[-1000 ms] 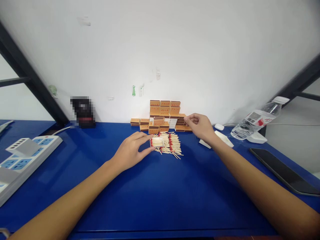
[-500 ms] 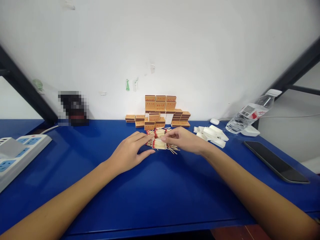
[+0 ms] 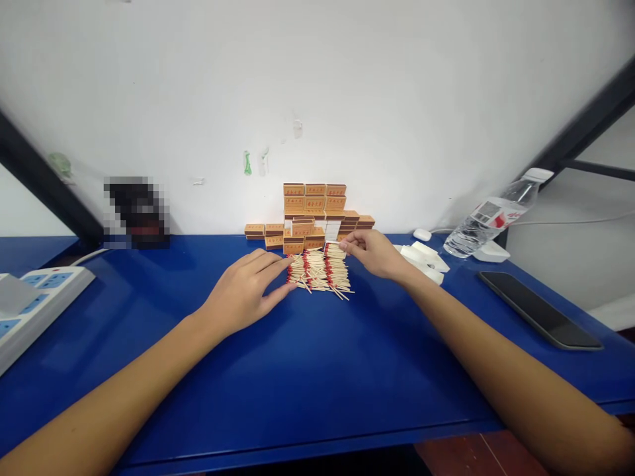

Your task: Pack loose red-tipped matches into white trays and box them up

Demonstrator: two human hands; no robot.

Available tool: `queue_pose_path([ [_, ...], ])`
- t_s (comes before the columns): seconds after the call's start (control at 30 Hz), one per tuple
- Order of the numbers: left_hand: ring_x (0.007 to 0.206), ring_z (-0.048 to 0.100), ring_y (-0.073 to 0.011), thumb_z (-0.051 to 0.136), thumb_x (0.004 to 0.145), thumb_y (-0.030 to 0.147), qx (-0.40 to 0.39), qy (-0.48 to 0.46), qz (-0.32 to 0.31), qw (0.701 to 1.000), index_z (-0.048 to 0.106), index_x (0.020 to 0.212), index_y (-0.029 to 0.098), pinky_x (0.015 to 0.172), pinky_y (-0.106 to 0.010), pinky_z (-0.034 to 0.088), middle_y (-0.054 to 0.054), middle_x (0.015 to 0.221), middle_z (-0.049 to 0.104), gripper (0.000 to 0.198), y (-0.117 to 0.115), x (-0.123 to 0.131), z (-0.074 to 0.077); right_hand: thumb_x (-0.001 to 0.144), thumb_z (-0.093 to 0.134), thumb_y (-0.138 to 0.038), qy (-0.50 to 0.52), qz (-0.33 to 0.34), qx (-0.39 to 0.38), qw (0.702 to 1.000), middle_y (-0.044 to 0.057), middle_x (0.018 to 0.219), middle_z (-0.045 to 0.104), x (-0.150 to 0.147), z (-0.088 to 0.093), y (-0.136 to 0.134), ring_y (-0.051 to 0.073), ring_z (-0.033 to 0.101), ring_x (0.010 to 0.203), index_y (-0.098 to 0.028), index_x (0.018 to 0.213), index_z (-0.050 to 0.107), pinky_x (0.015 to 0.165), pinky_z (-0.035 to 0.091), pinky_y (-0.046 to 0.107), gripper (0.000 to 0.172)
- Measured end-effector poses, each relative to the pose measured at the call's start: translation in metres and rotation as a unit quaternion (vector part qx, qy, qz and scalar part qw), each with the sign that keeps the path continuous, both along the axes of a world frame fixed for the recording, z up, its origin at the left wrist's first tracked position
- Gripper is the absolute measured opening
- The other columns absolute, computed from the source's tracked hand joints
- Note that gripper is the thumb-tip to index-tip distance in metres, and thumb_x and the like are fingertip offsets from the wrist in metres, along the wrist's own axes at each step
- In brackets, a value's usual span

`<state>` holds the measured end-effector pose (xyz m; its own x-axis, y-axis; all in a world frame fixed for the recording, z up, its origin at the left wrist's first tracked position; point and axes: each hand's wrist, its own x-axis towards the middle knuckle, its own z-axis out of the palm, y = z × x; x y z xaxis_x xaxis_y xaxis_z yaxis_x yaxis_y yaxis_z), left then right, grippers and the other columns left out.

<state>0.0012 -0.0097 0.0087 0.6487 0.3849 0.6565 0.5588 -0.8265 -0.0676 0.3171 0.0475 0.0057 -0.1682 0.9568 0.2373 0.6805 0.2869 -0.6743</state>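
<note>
Pixelated dark object (image 3: 136, 211); power strip (image 3: 34, 301) past left edge; matchboxes' (image 3: 314, 198) print illegible.

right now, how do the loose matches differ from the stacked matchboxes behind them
The loose matches lie flat in a spread heap on the blue table; the matchboxes are stacked in tiers against the wall. The matches are pale sticks with red heads; the matchboxes are orange-brown. The left hand touches the matches with its fingertips, not the matchboxes. Both sit at the table's far middle.

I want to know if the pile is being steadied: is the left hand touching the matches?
Touching. The head view shows the left hand with its fingertips on the left edge of the matches, no gap between.
</note>
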Motion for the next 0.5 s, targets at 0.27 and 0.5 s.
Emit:
queue_pose_path([
  [0.27, 0.101, 0.07, -0.0263, 0.065, 0.102, 0.035, -0.003, 0.004, 0.003, 1.0, 0.067, 0.128, 0.012, 0.091, -0.044, 0.062, -0.013, 0.113, 0.075, 0.035, 0.0011, -0.0007, 0.0005, 0.095, 0.062, -0.049, -0.035, -0.007, 0.032, 0.999, 0.005, 0.074, 0.069, -0.0043, 0.0016, -0.0037, 0.018, 0.055, 0.065, -0.019, 0.084, 0.069, 0.061, 0.039, 0.031, 0.032],
  [0.5, 0.1, 0.071, -0.0257, 0.064, 0.102, 0.035, -0.003, 0.003, 0.001, 1.0, 0.067, 0.128, 0.013, 0.091, -0.044, 0.062, -0.013, 0.113, 0.076, 0.034, 0.0022, -0.0008, 0.0004, 0.097, 0.061, -0.042, -0.074, -0.008, 0.064, 0.995, 0.004, 0.075, 0.071, -0.0027, -0.0004, -0.007, 0.018, 0.055, 0.063, -0.021, 0.088, 0.069, 0.061, 0.035, 0.031, 0.024],
])
